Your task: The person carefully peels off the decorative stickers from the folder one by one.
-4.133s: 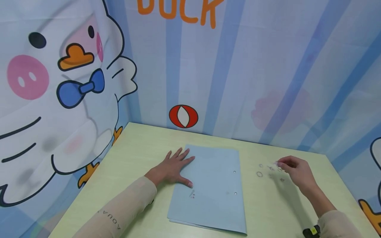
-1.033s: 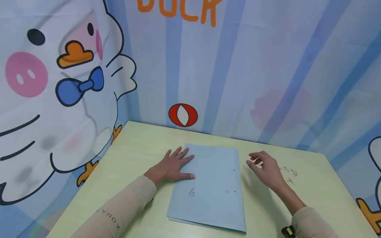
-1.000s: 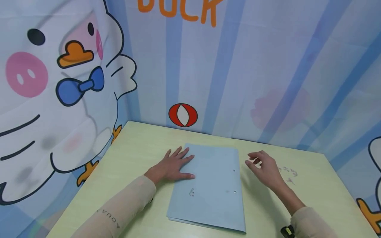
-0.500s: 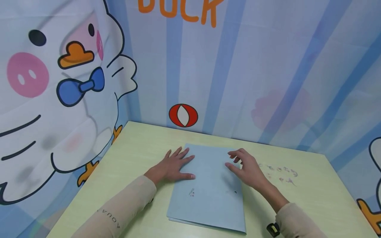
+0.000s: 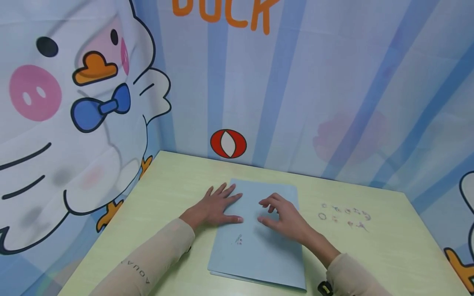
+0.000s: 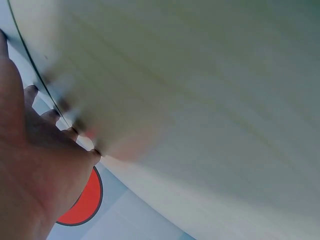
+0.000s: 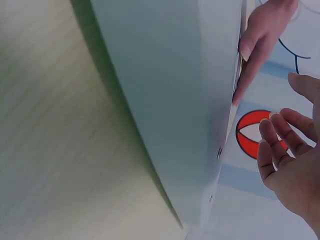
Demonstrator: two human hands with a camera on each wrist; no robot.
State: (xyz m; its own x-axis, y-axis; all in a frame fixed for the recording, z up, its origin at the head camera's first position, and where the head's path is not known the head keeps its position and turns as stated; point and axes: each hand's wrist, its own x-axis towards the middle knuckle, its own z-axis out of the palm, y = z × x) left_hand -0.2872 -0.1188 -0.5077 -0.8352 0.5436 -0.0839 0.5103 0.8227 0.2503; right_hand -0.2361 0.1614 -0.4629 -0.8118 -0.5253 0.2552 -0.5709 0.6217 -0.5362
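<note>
A light blue folder (image 5: 259, 255) lies flat on the pale yellow table. My left hand (image 5: 212, 209) rests with spread fingers across the folder's left edge, thumb on its cover. Above the middle of the folder hovers my right hand (image 5: 285, 218), fingers bent loosely and thumb held apart. In the right wrist view nothing shows between the fingers of the right hand (image 7: 295, 150). A small sprig-like piece with reddish dots (image 5: 239, 239) sits on the lower left of the cover. Several small purplish and grey decorations, including a ring (image 5: 322, 216), lie on the table right of the folder.
The table (image 5: 177, 172) meets a blue striped cloth backdrop (image 5: 244, 90) at the back. A large duck (image 5: 100, 156) is printed on the left side. A dark wristband (image 5: 325, 288) shows at the right sleeve.
My right hand has moved left from the small decorations, where its fingertips were pinched together, to above the folder, and the fingers have parted. The left thumb has shifted slightly up the cover.
</note>
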